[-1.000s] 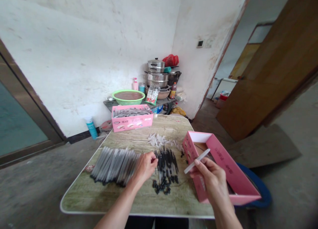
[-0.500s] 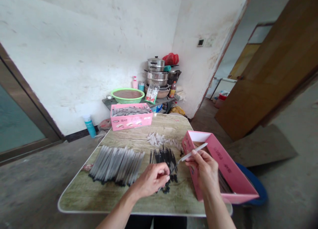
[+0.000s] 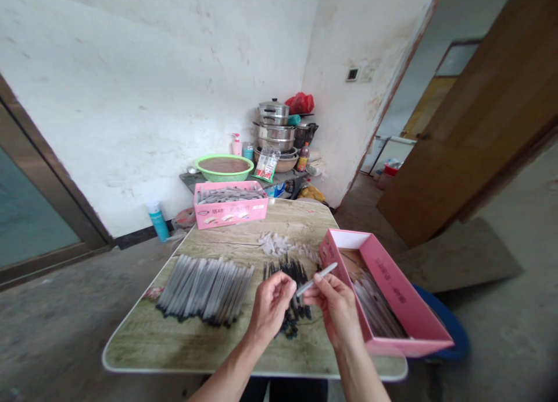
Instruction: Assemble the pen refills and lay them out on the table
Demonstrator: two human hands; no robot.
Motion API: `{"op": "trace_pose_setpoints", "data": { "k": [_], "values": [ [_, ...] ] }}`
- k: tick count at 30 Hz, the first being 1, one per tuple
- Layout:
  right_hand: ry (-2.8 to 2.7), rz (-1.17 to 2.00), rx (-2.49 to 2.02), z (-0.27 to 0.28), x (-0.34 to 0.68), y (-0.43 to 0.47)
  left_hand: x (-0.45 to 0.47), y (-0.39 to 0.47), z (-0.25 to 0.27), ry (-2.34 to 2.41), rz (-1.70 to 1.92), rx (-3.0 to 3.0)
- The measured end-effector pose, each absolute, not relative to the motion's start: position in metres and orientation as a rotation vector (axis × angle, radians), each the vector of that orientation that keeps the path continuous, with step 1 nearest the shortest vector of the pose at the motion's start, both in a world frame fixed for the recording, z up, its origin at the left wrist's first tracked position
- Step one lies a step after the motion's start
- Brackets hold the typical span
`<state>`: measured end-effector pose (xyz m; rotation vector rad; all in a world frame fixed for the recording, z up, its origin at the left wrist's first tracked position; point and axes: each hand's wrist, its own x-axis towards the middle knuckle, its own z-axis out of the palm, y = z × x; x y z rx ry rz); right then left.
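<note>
A slim pale tube (image 3: 317, 280) is pinched in my right hand (image 3: 336, 309), slanting up to the right. My left hand (image 3: 274, 306) is closed at the tube's lower end, its fingertips around a thin black stick that is now almost wholly hidden. Below both hands lies a bunch of thin black sticks (image 3: 300, 274) with thicker dark ends. To the left, a row of pale tubes with black ends (image 3: 204, 288) is laid side by side. Small white pieces (image 3: 276, 244) are heaped behind the black sticks.
An open pink box (image 3: 410, 297) with pale tubes inside stands at the table's right. Another pink box (image 3: 231, 210), full of tubes, is at the far left edge. Behind the table (image 3: 148, 347) are a green basin (image 3: 224, 175), stacked pots (image 3: 276, 134) and bottles.
My right hand has moved left and down with the tube. My left hand has risen slightly, bringing the black stick to the tube's lower end; the stick no longer shows between them.
</note>
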<state>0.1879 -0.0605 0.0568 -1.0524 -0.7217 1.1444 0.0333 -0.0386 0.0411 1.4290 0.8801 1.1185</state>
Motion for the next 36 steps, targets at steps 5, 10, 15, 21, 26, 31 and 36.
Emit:
{"op": "trace_pose_setpoints", "data": {
  "k": [5,10,15,21,26,31,36],
  "values": [
    [-0.688,1.276,-1.009,0.045,0.154,-0.067,0.051,-0.043,0.035,0.963,1.365,1.201],
    [-0.641,1.376,-0.980,0.036,0.152,-0.067,0.052,-0.040,0.035,0.789,1.309,0.920],
    [-0.711,1.512,-0.985,0.035,0.159,-0.067,0.045,-0.034,0.021,0.741,1.006,0.847],
    [-0.829,1.595,-1.082,0.024,0.158,-0.075,0.036,-0.022,0.002,0.784,0.995,0.706],
    [-1.091,0.927,-1.507,0.002,0.190,-0.077,0.019,-0.002,-0.007,0.805,1.121,0.461],
    [-1.520,0.306,-1.880,-0.013,0.211,-0.085,0.016,-0.001,-0.022,0.779,1.199,0.453],
    [-1.650,0.234,-2.017,-0.022,0.206,-0.092,0.019,-0.006,-0.031,0.775,1.205,0.496]
  ]
}}
